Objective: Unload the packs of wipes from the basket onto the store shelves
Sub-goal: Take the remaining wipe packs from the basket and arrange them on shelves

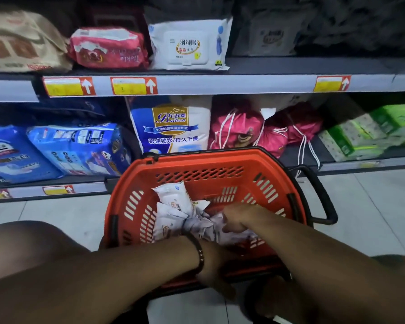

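Soft white film packs of wipes (173, 202) heaped at basket (208, 160) near side | likely light, crinkly, slippery; pinch mid-body | right hand (235, 220) clutches several | left hand (216, 274) at near rim, grip unclear

Packs (173, 206) in a red basket (197, 169)
The white packs lay heaped and crumpled against the basket's left wall and near side. The slotted basket sat upright just before the shelves (220, 84), its black handle (323, 195) down at its right.
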### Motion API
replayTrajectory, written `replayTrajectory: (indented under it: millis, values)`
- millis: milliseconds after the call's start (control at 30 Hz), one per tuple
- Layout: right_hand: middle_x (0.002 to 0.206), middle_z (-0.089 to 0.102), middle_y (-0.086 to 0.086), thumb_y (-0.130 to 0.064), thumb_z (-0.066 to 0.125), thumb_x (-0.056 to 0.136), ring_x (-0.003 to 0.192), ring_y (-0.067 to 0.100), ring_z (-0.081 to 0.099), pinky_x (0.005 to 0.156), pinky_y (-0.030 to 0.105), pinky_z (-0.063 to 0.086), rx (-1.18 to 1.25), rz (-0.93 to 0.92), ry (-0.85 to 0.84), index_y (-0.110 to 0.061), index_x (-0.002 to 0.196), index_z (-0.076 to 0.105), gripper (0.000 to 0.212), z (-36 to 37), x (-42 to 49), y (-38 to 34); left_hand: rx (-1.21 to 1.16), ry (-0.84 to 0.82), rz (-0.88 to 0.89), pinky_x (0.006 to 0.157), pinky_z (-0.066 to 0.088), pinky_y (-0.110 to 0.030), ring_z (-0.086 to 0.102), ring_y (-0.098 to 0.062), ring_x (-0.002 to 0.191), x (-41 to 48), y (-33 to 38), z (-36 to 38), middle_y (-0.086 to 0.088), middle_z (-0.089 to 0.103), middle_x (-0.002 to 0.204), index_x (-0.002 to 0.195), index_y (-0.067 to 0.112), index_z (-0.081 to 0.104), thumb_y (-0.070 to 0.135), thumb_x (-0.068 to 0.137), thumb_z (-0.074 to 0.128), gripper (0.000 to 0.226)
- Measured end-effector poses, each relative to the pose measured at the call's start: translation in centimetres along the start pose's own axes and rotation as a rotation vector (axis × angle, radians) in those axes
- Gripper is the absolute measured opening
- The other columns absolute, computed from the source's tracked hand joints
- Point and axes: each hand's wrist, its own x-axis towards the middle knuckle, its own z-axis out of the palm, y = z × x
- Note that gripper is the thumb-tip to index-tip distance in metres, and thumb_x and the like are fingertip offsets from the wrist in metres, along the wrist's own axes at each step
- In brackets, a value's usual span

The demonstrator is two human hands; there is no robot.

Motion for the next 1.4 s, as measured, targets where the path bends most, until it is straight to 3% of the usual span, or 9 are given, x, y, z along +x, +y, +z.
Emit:
replayTrajectory:
  millis: [200,333,500,600,767,933,1133,1267,1400]
  values:
    - [0.138,0.067,0.010,-0.037,0.076,0.093,0.123,0.029,0.066,0.097,0.031,0.050,-0.021,0.052,-0.023,-0.016,0.141,0.063,0.054,0.3,1.8,2.5,0.035,-0.134,-0.086,0.117,0.041,-0.044,0.049,-0.030,0.144,0.9,-0.5,-1.0,-0.006,0.050,0.158,0.156,0.027,0.044,0.080,0.088,0.055,0.087]
    - [0.141,0.065,0.010,-0.037,0.086,0.086,0.128,0.030,0.063,0.104,0.037,0.053,-0.028,0.043,0.005,-0.014,0.143,0.060,0.067,0.1,3.1,3.4,-0.017,0.006,-0.200,0.100,0.044,-0.033,0.061,-0.031,0.128,0.4,-4.0,-4.1,-0.011,0.066,0.136,0.138,0.017,0.063,0.059,0.104,0.050,0.055]
    - [0.148,0.060,0.010,-0.039,0.091,0.078,0.134,0.029,0.059,0.110,0.034,0.049,-0.104,-0.029,0.020,-0.015,0.147,0.055,0.081,0.6,4.9,3.3,0.552,0.229,-0.401,0.105,0.047,-0.046,0.048,-0.035,0.137,1.2,-10.9,-5.4,-0.009,0.053,0.145,0.143,0.024,0.057,0.034,0.103,0.056,0.042]
    - [0.159,0.048,0.012,-0.029,0.088,0.082,0.144,0.031,0.050,0.118,0.037,0.043,-0.106,-0.057,0.024,-0.009,0.158,0.038,0.093,2.9,5.4,3.7,0.826,0.244,-0.335,0.116,0.035,-0.048,0.035,-0.036,0.147,2.7,-13.0,-4.2,-0.010,0.049,0.154,0.138,0.022,0.064,0.025,0.106,0.046,0.036]
    - [0.171,0.019,0.021,-0.022,0.052,0.106,0.159,0.039,0.020,0.124,0.057,0.028,-0.274,0.055,0.108,-0.003,0.163,0.020,0.068,6.7,5.5,3.7,0.964,0.226,-0.507,0.114,0.029,-0.049,0.047,-0.035,0.133,4.1,-14.5,-1.3,-0.014,0.052,0.144,0.160,0.013,0.032,0.019,0.110,0.034,0.050]
    - [0.171,0.015,0.022,-0.032,0.058,0.103,0.155,0.042,0.022,0.126,0.056,0.022,-0.291,0.075,0.121,-0.012,0.164,0.022,0.073,6.6,5.1,3.8,0.820,0.103,-0.702,0.107,0.040,-0.044,0.053,-0.035,0.127,4.4,-13.8,-1.9,-0.015,0.057,0.138,0.147,0.009,0.054,0.012,0.107,0.041,0.042]
    - [0.171,0.029,0.013,-0.042,0.068,0.096,0.159,0.033,0.023,0.129,0.055,0.010,-0.101,0.105,0.061,-0.015,0.166,0.011,0.094,6.4,5.1,3.5,0.382,0.131,-0.746,0.102,0.050,-0.045,0.058,-0.031,0.135,2.5,-12.9,-3.2,-0.007,0.058,0.148,0.155,0.021,0.039,0.019,0.106,0.052,0.050]
    - [0.160,0.050,0.005,-0.042,0.073,0.092,0.146,0.026,0.048,0.123,0.041,0.037,-0.110,-0.009,0.016,-0.029,0.153,0.052,0.065,5.7,4.0,2.7,0.263,0.176,-0.704,0.106,0.052,-0.045,0.058,-0.032,0.134,0.4,-12.7,-5.0,-0.012,0.058,0.148,0.149,0.014,0.047,0.038,0.100,0.066,0.058]
    - [0.148,0.060,0.005,-0.035,0.089,0.081,0.130,0.029,0.060,0.104,0.030,0.049,-0.119,-0.106,-0.060,-0.024,0.150,0.055,0.077,0.0,0.5,1.3,0.135,0.199,-0.654,0.106,0.049,-0.038,0.058,-0.030,0.133,-2.6,-11.9,-8.2,-0.010,0.059,0.149,0.145,0.013,0.057,0.052,0.094,0.070,0.066]
